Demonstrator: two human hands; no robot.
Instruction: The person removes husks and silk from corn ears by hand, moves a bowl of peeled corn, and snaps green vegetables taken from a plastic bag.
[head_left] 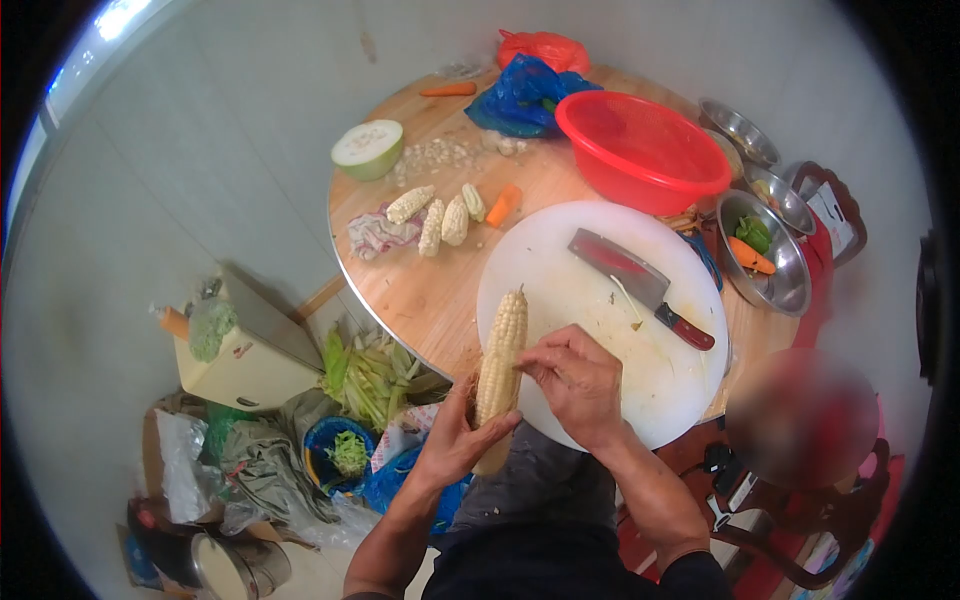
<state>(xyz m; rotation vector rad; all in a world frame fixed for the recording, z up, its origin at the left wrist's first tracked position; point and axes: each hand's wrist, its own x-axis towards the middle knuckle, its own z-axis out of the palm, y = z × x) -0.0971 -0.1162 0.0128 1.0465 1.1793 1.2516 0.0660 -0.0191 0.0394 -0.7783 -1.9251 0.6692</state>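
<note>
A husked ear of pale corn [503, 350] stands nearly upright at the near edge of the table. My left hand [462, 437] is wrapped round its lower part. My right hand [577, 385] is at the cob's right side, its fingers pinched together close to the kernels; whatever they hold is too small to make out. Behind my right hand lies a round white cutting board [560, 240]. On the board are a cleaver [622, 262] with a dark red handle and a thin pale strip [624, 298].
Short corn pieces [430, 228], a carrot piece [505, 205] and a cut melon [368, 150] are on the wooden table [380, 280]. A red basin [640, 150] and metal bowls [775, 275] stand at the back and right. Husks [370, 385] lie below left.
</note>
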